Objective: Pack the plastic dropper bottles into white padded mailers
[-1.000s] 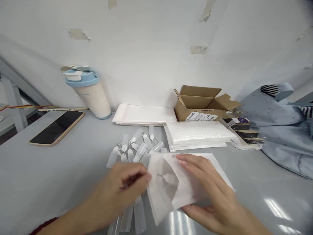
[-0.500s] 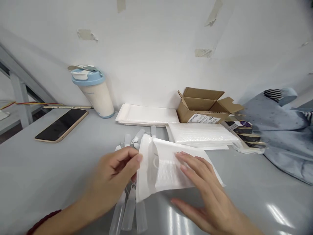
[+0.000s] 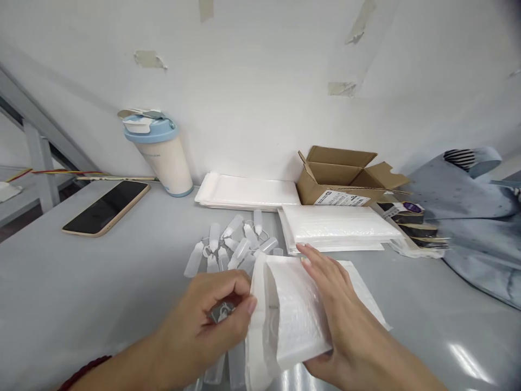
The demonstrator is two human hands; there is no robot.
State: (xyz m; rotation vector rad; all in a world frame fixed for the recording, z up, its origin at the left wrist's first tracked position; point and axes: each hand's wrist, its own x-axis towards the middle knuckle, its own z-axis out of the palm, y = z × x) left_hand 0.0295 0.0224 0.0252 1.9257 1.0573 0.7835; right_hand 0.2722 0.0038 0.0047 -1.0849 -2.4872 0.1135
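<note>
- Pinching the open edge of the white mailer [image 3: 303, 315], the left hand [image 3: 222, 312] has its thumb and forefinger clamped together there, at the end facing left.
- And the right hand [image 3: 345, 309] is clamped around the mailer's body, fingers over the top, thumb at the near edge.
- The mailer's up off the table [image 3: 134, 271], front and centre, mouth parted, bubble lining pressing through!
- Small clear bottles [image 3: 240, 252] lie scattered just beyond the left hand, with more lying beneath it, partly hidden.
- Behind them, a flat white stack [image 3: 252, 191] sits by the wall [image 3: 244, 81]; a padded stack [image 3: 337, 225] lies to its right, in front of the open box [image 3: 315, 187].
- Over on the left: phone [image 3: 106, 209] lying flat, blue-lidded cup [image 3: 165, 157] upright near the wall.
- Far right, dark packs [image 3: 415, 224] beside blue cloth [image 3: 480, 233].
</note>
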